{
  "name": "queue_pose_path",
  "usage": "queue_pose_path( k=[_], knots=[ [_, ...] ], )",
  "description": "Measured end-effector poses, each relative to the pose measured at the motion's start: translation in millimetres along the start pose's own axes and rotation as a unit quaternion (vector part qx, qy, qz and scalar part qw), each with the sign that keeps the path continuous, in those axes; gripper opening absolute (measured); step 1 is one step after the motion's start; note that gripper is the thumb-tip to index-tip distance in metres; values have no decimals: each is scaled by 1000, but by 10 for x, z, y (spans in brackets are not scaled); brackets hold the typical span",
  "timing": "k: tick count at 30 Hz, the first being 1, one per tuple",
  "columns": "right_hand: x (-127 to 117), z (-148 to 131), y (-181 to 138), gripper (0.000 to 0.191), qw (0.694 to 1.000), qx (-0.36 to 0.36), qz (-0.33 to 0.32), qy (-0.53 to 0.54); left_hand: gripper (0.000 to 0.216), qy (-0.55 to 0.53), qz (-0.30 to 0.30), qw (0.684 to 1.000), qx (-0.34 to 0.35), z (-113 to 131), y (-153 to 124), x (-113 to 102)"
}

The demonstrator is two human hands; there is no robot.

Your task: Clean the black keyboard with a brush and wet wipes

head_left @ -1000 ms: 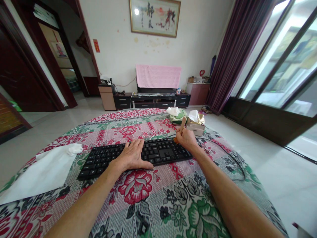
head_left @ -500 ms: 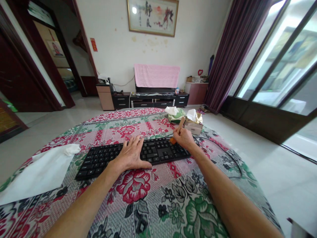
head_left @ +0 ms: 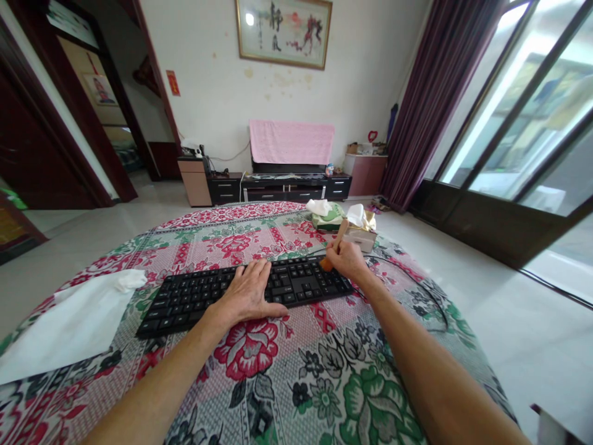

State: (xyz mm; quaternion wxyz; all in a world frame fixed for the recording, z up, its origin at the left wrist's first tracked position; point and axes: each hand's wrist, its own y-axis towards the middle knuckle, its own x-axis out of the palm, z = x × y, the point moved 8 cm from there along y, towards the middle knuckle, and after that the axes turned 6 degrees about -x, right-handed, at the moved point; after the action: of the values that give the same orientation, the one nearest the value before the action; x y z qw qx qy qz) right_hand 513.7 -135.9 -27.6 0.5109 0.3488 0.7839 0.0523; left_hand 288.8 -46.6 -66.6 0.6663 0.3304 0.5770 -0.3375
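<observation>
A black computer keyboard (head_left: 194, 298) lies on the flowered tablecloth in front of me. My left hand (head_left: 252, 292) rests across its middle, palm down, fingers stretched toward the far edge and thumb out along the near edge. Over the number pad at the right end, my right hand (head_left: 346, 258) is closed around a brush (head_left: 340, 233) with a light wooden handle. The handle points up and away, and the brush's orange-brown head is down against the keys. Some keys are hidden under both hands.
Behind my right hand stand a green tissue pack (head_left: 327, 216) and a tissue box (head_left: 362, 236). A black cable (head_left: 424, 285) loops over the right side of the tablecloth (head_left: 259, 395). At the left lies a white cloth (head_left: 69, 327) with a crumpled end.
My right hand and the brush have shifted slightly over the number pad. My left hand's fingers lie closer together, still on the keyboard. The view has moved a little.
</observation>
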Motion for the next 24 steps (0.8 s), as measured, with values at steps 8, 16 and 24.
queue_pose_path(
  k=[8, 16, 24],
  knots=[
    [-127, -49, -2, 23, 999, 23, 39, 24, 117, -2, 3, 1000, -3, -8, 1, 5],
    [-9, 8, -104, 21, 998, -40, 31, 23, 112, 3, 39, 999, 11, -4, 11, 10],
    [-91, -157, -181, 21, 989, -39, 54, 129, 113, 2, 44, 999, 12, -13, 21, 23]
  ],
)
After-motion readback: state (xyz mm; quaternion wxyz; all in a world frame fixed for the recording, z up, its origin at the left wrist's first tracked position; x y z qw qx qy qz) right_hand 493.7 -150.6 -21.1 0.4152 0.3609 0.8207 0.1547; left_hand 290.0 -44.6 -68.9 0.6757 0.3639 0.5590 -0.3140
